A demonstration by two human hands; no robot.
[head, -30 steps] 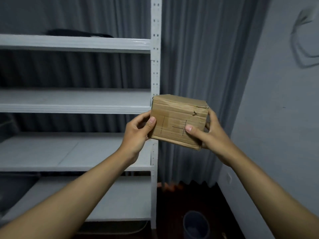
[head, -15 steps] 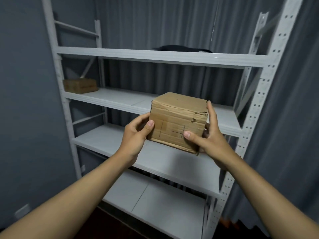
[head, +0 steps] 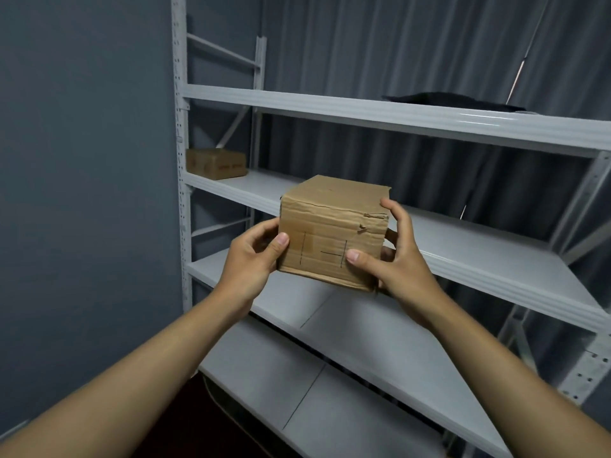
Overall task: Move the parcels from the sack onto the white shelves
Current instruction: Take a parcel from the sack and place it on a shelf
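We've got both hands (head: pixel 330 259) gripping the parcel (head: pixel 332 231) at its sides. Risk: its torn corner catches the shelf (head: pixel 496 259) edge and tips it.

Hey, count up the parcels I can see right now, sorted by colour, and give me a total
Brown cardboard boxes: 2, the held box between the left hand and right hand, and the shelved box at the left end of the white shelves.
Black flat parcel on the top shelf: 1.
Total: 3.

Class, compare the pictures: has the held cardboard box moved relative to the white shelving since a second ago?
Yes. The cardboard box sat at the shelving's right upright; now it is leftward, before the middle shelves, nearer the left upright, gripped by left hand and right hand.
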